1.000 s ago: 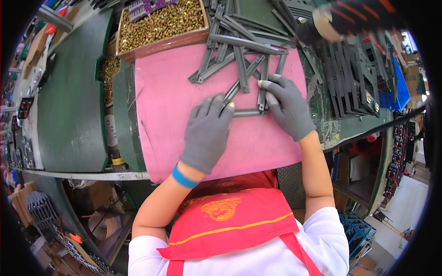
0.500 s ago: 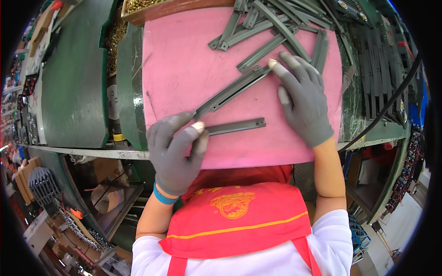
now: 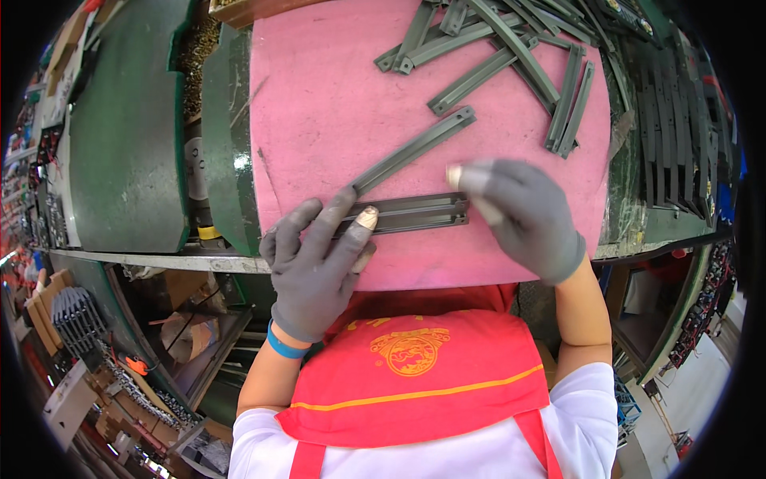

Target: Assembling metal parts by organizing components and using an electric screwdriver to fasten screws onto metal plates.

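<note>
A long grey metal rail [image 3: 415, 213] lies flat near the front edge of the pink mat [image 3: 335, 104]. My left hand [image 3: 319, 259], in a grey glove, presses its fingertips on the rail's left end. My right hand [image 3: 519, 214], also gloved, pinches the rail's right end. A second rail [image 3: 415, 149] lies slanted just behind, touching my left fingertips. Several more rails [image 3: 511, 48] are heaped at the mat's far right.
A green metal bench [image 3: 128, 136] lies to the left of the mat. Dark flat parts [image 3: 678, 136] are laid in rows on the right. Brass screws [image 3: 195, 56] spill at the far left corner. Below the bench edge are shelves and clutter.
Both hands have drawn toward the front edge. The right hand left the slanted rail and now grips the right end of the flat rail, which the left hand still holds.
</note>
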`<state>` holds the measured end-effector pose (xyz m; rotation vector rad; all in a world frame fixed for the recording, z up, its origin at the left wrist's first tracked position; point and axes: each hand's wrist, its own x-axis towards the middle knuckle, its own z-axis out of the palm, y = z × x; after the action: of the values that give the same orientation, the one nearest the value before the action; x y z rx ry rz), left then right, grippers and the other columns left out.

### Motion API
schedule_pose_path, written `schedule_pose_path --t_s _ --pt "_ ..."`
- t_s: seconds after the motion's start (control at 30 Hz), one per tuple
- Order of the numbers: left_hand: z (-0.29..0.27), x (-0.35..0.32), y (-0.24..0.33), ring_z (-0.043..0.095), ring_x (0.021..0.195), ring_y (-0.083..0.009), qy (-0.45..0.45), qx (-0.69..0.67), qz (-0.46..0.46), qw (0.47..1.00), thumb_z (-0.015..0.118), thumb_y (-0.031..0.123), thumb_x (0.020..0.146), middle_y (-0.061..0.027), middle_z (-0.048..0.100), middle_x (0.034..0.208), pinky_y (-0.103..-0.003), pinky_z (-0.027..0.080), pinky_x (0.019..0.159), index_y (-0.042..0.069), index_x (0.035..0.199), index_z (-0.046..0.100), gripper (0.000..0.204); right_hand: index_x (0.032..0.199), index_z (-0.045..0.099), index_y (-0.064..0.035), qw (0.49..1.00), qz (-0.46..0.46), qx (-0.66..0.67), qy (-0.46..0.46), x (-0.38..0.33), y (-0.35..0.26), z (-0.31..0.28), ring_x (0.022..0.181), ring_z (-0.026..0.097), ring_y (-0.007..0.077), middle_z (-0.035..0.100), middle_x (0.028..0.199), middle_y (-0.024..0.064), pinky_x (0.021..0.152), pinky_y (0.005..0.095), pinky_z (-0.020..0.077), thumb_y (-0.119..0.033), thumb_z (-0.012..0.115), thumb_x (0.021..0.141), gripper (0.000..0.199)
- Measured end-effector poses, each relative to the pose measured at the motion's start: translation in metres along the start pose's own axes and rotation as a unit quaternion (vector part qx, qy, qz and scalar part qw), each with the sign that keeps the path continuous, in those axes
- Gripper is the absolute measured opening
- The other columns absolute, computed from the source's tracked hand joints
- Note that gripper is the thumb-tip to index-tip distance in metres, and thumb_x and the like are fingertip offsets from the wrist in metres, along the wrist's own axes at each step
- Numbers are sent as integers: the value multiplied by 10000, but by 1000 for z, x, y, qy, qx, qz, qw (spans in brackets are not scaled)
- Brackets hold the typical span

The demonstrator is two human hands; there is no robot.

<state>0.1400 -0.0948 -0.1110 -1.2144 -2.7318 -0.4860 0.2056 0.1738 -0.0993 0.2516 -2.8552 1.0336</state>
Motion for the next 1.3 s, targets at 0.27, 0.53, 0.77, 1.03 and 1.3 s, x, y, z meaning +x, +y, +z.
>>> schedule_pose_path --t_s 0.27,0.53,0.77,1.03,1.3 --pt "-4 3 -17 603 1006 -242 27 26 19 999 705 267 859 -16 661 1050 -407 405 946 156 1004 723 183 1039 623 -149 981 -39 -187 21 17 4 9 967 594 225 621 1031 23 857 394 437 -101 566 834 218" --pt "-31 11 -25 608 991 -299 5 78 -26 997 723 360 855 -96 634 1128 -436 411 924 125 1020 717 287 1057 697 -70 990 84 -38 104 -41 33 -68 904 644 328 684 936 119 823 405 502 40 591 800 299" --pt "0 119 89 628 958 -294 -50 -274 82 957 740 129 824 -113 625 1090 -389 515 792 64 1127 651 323 1110 693 -165 919 50 -362 148 -23 101 -76 1093 616 248 688 1117 10 1052 424 407 -20 616 804 347" --pt "64 154 122 601 988 -335 -44 -224 95 969 695 109 840 -128 614 1131 -431 495 832 83 1163 638 329 1055 704 -163 872 31 -458 171 -58 67 -86 1045 618 210 671 1018 -9 1036 423 403 -114 634 801 269" --pt "37 128 87 608 966 -261 -83 -134 154 975 661 44 805 -52 652 1055 -394 435 876 122 1113 693 319 1077 703 -146 973 9 -213 82 -46 40 -45 883 608 237 649 944 30 822 382 455 -114 665 799 282"
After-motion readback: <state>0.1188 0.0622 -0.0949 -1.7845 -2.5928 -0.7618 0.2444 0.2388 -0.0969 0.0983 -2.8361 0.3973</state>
